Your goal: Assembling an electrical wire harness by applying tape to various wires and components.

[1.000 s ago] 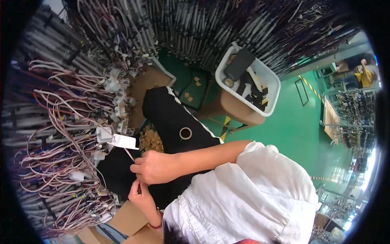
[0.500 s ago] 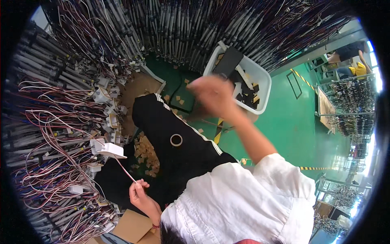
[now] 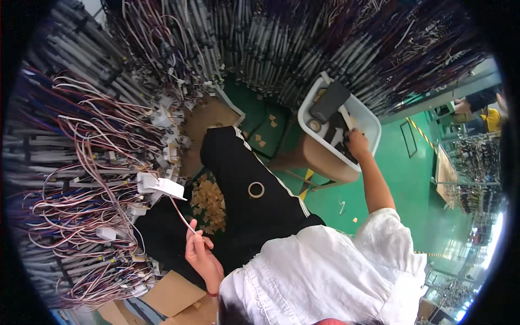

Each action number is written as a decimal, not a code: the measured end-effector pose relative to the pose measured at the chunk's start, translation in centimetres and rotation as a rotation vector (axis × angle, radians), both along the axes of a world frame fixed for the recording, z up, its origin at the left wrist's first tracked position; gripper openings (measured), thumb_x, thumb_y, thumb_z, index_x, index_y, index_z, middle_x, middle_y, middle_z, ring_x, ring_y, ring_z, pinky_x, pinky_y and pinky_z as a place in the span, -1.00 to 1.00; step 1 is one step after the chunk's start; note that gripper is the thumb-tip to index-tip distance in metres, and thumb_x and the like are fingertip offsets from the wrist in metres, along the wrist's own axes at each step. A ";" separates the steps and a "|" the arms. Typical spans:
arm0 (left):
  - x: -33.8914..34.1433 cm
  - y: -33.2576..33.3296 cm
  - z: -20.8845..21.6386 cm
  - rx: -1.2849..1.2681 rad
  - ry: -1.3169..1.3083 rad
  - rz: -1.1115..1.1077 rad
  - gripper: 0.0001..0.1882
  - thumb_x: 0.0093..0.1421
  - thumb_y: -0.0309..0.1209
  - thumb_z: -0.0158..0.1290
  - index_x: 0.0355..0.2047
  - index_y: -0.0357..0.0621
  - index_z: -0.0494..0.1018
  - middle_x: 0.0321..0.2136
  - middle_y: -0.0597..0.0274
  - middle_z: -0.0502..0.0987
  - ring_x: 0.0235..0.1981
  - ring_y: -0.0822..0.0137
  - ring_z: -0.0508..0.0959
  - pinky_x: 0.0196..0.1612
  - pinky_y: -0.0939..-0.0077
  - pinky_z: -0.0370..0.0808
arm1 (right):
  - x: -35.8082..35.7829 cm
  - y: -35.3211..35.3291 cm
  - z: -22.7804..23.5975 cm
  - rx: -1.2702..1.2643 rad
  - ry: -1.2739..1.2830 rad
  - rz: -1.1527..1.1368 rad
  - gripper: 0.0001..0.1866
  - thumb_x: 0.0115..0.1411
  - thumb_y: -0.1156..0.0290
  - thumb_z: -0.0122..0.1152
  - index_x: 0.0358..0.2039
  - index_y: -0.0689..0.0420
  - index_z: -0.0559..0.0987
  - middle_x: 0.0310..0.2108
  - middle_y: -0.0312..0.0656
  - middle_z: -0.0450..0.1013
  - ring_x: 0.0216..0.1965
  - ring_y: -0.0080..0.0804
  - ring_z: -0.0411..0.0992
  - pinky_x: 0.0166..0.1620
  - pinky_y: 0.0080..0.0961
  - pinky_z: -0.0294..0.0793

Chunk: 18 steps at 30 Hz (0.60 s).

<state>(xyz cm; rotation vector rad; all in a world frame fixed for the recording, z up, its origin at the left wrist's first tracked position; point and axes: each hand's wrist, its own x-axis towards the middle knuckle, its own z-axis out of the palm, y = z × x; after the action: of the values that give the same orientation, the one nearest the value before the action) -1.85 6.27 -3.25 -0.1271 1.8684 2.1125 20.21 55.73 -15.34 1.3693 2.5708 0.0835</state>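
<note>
My left hand [image 3: 203,253] pinches a thin red-and-white cable [image 3: 182,218] between thumb and fingers. That cable runs up to a white plastic housing [image 3: 170,188], which sits at the edge of the wire bundles on the left. Over at the right, my right hand [image 3: 357,144] reaches into a white plastic bin [image 3: 370,117], its fingers bunched and partly hidden among black pieces [image 3: 337,133]. What they grip, if anything, does not show. A dark grey block [image 3: 330,102] lies across the bin's far left part, near a small tape roll [image 3: 314,125].
Dense cable bundles [image 3: 81,141] line the left and far sides. A tape ring [image 3: 256,189] rests on my black trouser leg [image 3: 238,162]. Many tan paper scraps [image 3: 208,203] lie between my legs. A brown stool [image 3: 325,158] holds the bin. Cardboard [image 3: 173,294] is at lower left.
My right hand has moved right, from above the floor near the bin into the bin. The left hand keeps hold of the cable. The whole view has shifted slightly.
</note>
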 end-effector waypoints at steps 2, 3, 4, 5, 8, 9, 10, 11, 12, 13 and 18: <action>0.1 0.4 0.5 0.069 -0.099 0.091 -0.83 0.27 -0.48 -0.12 -0.34 -0.38 0.40 0.07 0.06 0.38 -0.58 0.61 0.29 -0.50 0.73 0.25 | -0.3 -0.1 1.3 -0.039 0.027 0.007 -0.80 -0.01 0.41 0.16 -0.31 0.04 0.57 -0.29 -0.07 0.45 -0.24 -0.05 0.47 -0.22 -0.20 0.47; 0.1 0.5 0.7 0.079 -0.108 0.101 -0.82 0.28 -0.46 -0.11 -0.30 -0.37 0.41 0.05 0.07 0.40 -0.59 0.61 0.28 -0.53 0.74 0.23 | -0.3 -0.2 2.3 -0.074 0.043 -0.003 -0.81 -0.06 0.39 0.21 -0.36 0.05 0.58 -0.36 -0.08 0.46 -0.26 -0.05 0.47 -0.22 -0.22 0.47; 0.2 0.5 0.8 0.114 -0.117 0.108 -0.81 0.28 -0.45 -0.11 -0.28 -0.36 0.41 0.04 0.07 0.40 -0.60 0.61 0.29 -0.53 0.74 0.23 | -0.2 -0.2 2.9 -0.074 0.050 0.008 -0.81 -0.06 0.39 0.21 -0.36 0.05 0.58 -0.36 -0.08 0.46 -0.26 -0.05 0.47 -0.22 -0.22 0.47; 0.2 0.4 0.8 0.150 -0.124 0.115 -0.81 0.28 -0.44 -0.10 -0.26 -0.36 0.41 0.04 0.07 0.41 -0.60 0.61 0.29 -0.53 0.75 0.23 | -0.2 -0.2 3.4 -0.109 0.068 -0.015 -0.84 -0.05 0.35 0.20 -0.39 0.05 0.57 -0.35 -0.07 0.47 -0.26 -0.05 0.48 -0.23 -0.21 0.47; 0.1 0.0 1.0 0.194 -0.164 0.122 -0.80 0.29 -0.43 -0.10 -0.25 -0.34 0.42 0.04 0.08 0.42 -0.59 0.61 0.30 -0.55 0.74 0.22 | -0.7 -0.4 4.5 0.000 0.179 -0.066 -0.80 0.13 0.26 0.08 -0.33 0.10 0.53 -0.41 0.00 0.50 -0.34 0.02 0.48 -0.30 -0.12 0.43; 0.2 -0.1 1.2 0.209 -0.191 0.128 -0.80 0.29 -0.43 -0.10 -0.24 -0.34 0.42 0.03 0.07 0.42 -0.58 0.62 0.30 -0.56 0.74 0.22 | -2.9 -2.3 6.7 0.055 0.225 -0.112 -0.81 0.16 0.27 0.05 -0.32 0.09 0.51 -0.41 0.00 0.50 -0.34 0.03 0.48 -0.30 -0.13 0.43; 0.3 -0.1 1.5 0.246 -0.185 0.111 -0.81 0.28 -0.44 -0.10 -0.25 -0.34 0.42 0.02 0.05 0.43 -0.57 0.62 0.31 -0.56 0.75 0.24 | -4.0 -3.7 8.3 0.060 0.395 -0.095 -0.82 0.20 0.30 0.04 -0.26 0.09 0.49 -0.39 -0.01 0.51 -0.33 0.04 0.48 -0.31 -0.18 0.44; 0.3 -0.4 1.4 0.272 -0.202 0.081 -0.81 0.27 -0.46 -0.11 -0.24 -0.36 0.43 0.02 0.02 0.43 -0.57 0.60 0.30 -0.55 0.76 0.25 | -6.1 -6.1 10.3 0.020 0.616 -0.053 -0.84 0.19 0.32 0.07 -0.28 0.09 0.50 -0.38 -0.02 0.51 -0.34 0.01 0.48 -0.31 -0.22 0.44; 0.3 -0.4 1.3 0.270 -0.160 0.041 -0.80 0.26 -0.48 -0.11 -0.23 -0.38 0.44 0.06 0.00 0.40 -0.53 0.58 0.37 -0.55 0.77 0.26 | -8.3 -8.6 11.5 -0.026 0.837 -0.018 -0.86 0.17 0.34 0.11 -0.30 0.10 0.52 -0.37 -0.03 0.51 -0.35 -0.01 0.49 -0.32 -0.27 0.44; 0.6 -0.1 1.4 0.271 -0.180 0.044 -0.79 0.25 -0.50 -0.12 -0.22 -0.39 0.45 0.09 -0.01 0.36 -0.40 0.52 0.48 -0.53 0.78 0.28 | -10.5 -10.5 10.9 -0.118 1.117 0.142 -0.88 0.13 0.41 0.18 -0.33 0.16 0.54 -0.36 -0.06 0.51 -0.35 -0.14 0.49 -0.31 -0.37 0.44; 0.9 0.5 2.0 0.261 -0.082 -0.095 -0.67 0.29 -0.46 -0.16 0.01 -0.37 0.36 0.14 0.00 0.30 0.03 0.29 0.42 -0.23 0.62 0.43 | -19.2 -31.0 15.9 -0.990 1.115 0.593 -0.83 -0.02 0.52 0.31 -0.35 0.20 0.63 -0.40 -0.20 0.46 -0.34 -0.42 0.39 -0.27 -0.53 0.39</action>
<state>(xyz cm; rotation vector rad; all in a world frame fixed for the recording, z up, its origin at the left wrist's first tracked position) -0.93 6.78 -1.30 -0.0629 1.5065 2.2262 1.02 24.77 0.56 0.1936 2.8143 -2.0062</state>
